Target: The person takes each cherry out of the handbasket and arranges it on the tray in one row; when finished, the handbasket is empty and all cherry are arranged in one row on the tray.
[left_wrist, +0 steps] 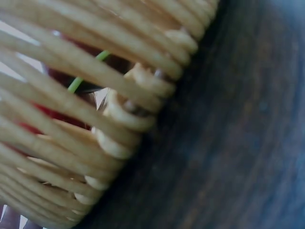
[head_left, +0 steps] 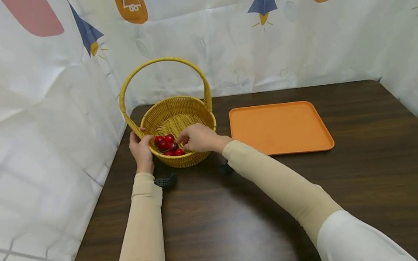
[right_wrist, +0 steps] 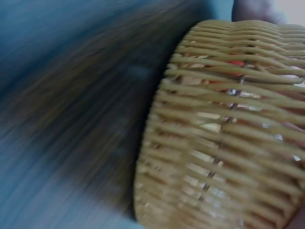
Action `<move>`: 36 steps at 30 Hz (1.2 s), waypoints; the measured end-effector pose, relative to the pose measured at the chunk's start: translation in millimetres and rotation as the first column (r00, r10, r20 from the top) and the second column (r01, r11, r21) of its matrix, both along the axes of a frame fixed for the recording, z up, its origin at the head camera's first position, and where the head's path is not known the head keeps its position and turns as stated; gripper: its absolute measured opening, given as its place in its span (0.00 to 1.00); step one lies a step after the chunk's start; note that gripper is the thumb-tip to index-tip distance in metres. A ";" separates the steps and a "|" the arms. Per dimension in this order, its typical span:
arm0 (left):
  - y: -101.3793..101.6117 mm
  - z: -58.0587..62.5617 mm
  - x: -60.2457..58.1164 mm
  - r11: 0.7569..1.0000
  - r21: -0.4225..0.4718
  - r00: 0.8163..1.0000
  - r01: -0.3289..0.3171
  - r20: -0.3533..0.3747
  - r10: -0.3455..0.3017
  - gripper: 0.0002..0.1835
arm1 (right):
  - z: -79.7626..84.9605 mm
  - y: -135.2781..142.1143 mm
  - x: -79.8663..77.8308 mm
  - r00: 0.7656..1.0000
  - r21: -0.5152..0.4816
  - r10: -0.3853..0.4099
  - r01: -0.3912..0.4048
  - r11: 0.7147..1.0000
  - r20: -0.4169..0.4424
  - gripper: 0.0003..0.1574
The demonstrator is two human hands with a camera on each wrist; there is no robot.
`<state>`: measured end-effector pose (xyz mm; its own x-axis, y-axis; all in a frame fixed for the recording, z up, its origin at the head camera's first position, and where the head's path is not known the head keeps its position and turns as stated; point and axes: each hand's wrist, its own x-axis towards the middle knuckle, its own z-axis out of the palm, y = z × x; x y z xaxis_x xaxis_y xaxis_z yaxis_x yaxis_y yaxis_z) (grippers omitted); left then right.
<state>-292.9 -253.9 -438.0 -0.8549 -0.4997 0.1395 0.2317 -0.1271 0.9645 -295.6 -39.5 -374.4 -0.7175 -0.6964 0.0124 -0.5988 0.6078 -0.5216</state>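
A yellow wicker basket (head_left: 183,160) with a tall arched handle stands at the table's left rear. Several glossy dark-red cherries (head_left: 163,145) lie together in its near left part. My left hand (head_left: 142,151) grips the rim beside the handle's left foot, thumb at the inner side. Over the near right rim reaches my right hand (head_left: 200,138), its bent fingers beside the cherries; I cannot tell whether they pinch one. Both wrist views show the woven basket wall (left_wrist: 71,90) close up, with red glimpsed through the gaps and a green stem (left_wrist: 88,71) in the left one.
An orange rectangular tray (head_left: 280,130) lies right of the basket on the dark wooden table (head_left: 220,217). Behind and to the left hangs a white patterned curtain (head_left: 196,30). The basket handle (head_left: 160,60) arches high above the bowl.
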 end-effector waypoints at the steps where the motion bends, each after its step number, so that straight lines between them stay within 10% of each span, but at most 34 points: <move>1: 0.0 -0.3 -0.2 1.000 0.001 1.000 -0.002 -0.006 0.002 0.13 | 0.5 -3.1 -1.1 1.000 0.020 0.001 -0.002 1.000 0.024 0.18; 25: 2.9 4.6 3.1 0.995 -0.079 0.995 -0.067 0.062 0.072 0.14 | -2.6 -21.4 -18.7 0.956 0.097 0.163 -0.192 0.977 0.246 0.20; 36: -1.4 5.4 5.4 0.993 -0.111 0.997 -0.043 0.060 0.050 0.14 | 0.3 -10.1 -8.1 0.994 -0.034 0.104 -0.103 0.994 0.030 0.19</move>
